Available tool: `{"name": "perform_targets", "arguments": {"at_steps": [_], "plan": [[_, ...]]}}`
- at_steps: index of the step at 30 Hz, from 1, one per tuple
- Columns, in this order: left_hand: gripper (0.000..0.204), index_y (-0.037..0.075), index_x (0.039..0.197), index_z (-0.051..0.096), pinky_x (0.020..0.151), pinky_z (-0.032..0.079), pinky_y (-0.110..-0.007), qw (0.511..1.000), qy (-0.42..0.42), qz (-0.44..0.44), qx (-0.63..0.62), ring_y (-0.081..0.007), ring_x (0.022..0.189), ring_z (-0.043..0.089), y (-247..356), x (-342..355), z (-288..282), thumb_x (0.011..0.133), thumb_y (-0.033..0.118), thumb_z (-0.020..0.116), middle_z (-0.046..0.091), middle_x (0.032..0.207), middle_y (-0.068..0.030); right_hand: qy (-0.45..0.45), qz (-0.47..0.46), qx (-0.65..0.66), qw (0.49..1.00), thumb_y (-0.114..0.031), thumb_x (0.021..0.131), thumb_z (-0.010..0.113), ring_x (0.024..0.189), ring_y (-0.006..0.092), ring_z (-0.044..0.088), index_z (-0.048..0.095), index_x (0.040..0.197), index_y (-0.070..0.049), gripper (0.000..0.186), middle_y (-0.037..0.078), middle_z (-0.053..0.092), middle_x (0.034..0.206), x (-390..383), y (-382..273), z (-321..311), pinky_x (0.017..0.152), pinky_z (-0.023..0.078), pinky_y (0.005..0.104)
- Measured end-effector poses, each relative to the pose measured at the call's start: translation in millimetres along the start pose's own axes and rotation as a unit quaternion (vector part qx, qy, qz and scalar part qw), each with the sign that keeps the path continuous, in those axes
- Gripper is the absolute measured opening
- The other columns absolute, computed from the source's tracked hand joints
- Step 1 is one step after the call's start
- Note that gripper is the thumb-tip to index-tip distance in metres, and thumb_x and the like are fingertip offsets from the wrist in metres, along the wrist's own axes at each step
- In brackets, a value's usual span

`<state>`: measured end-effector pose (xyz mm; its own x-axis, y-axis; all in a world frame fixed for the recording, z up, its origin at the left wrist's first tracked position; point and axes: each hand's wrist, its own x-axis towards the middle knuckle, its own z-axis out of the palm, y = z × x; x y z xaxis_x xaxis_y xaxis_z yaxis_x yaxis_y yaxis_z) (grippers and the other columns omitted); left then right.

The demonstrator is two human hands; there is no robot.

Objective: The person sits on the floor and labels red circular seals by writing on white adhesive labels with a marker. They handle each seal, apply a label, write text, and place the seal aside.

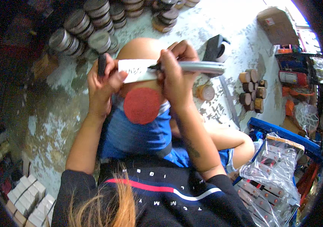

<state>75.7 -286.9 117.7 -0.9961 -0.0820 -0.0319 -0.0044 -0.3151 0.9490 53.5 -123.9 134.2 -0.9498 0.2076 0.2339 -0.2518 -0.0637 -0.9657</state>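
Note:
My left hand (104, 85) pinches the left end of a white paper label (134, 65) above my raised knee. A black marker cap (102, 65) is also held between its fingers. My right hand (178, 72) grips a silver marker (203, 67), whose dark tip is on the label's right part. Dark handwriting shows on the label. Below it, a round red disc (142, 106) rests on my thigh, over the blue shorts.
Stacks of round grey discs (101, 41) stand at the far left. A tape dispenser (215, 49), a roll of tape (205, 92) and several short round pieces (253, 90) lie to the right. Plastic-wrapped goods (273, 162) fill a blue crate; pale blocks (29, 193) sit near left.

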Motion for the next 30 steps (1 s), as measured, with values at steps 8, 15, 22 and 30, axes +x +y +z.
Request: {"name": "perform_targets", "arguments": {"at_steps": [8,15,22,30], "plan": [[0.050,0.011,0.090,0.039,0.073,0.046,-0.026,0.996,-0.020,0.024,0.086,-0.0106,0.078,0.054,-5,-2,4,0.064,0.003,0.081,0.046,0.083,0.0018,0.019,0.027,0.045,0.998,-0.010,0.083,0.062,0.062,0.0067,0.040,0.044,0.070,-0.007,0.022,-0.002,0.044,0.063,-1,2,-2,0.054,0.033,0.0248],[0.050,0.004,0.105,0.043,0.069,0.048,-0.025,0.993,0.027,0.016,0.115,-0.0106,0.077,0.057,-13,-5,9,0.069,0.000,0.079,0.054,0.091,-0.0034,0.014,0.054,0.099,0.994,-0.011,0.083,0.063,0.062,0.0043,0.037,0.044,0.072,-0.009,0.022,-0.005,0.041,0.064,-2,5,-1,0.054,0.031,0.0227],[0.042,0.006,0.086,0.049,0.062,0.045,-0.023,0.984,0.003,-0.003,0.180,-0.0082,0.069,0.054,-1,-2,8,0.065,0.007,0.085,0.055,0.076,0.0009,-0.036,-0.011,0.088,0.995,-0.003,0.080,0.069,0.074,0.0131,0.058,0.048,0.077,-0.005,0.021,0.011,0.062,0.088,-2,-4,-2,0.065,0.047,0.0267],[0.043,0.011,0.076,0.043,0.061,0.040,-0.019,0.991,-0.023,0.001,0.131,-0.0037,0.066,0.046,3,2,14,0.064,0.007,0.084,0.046,0.070,0.0060,0.055,-0.046,-0.011,0.997,0.005,0.081,0.061,0.056,0.0058,0.038,0.040,0.066,-0.006,0.028,0.000,0.044,0.061,-8,3,-1,0.053,0.033,0.0227]]}}
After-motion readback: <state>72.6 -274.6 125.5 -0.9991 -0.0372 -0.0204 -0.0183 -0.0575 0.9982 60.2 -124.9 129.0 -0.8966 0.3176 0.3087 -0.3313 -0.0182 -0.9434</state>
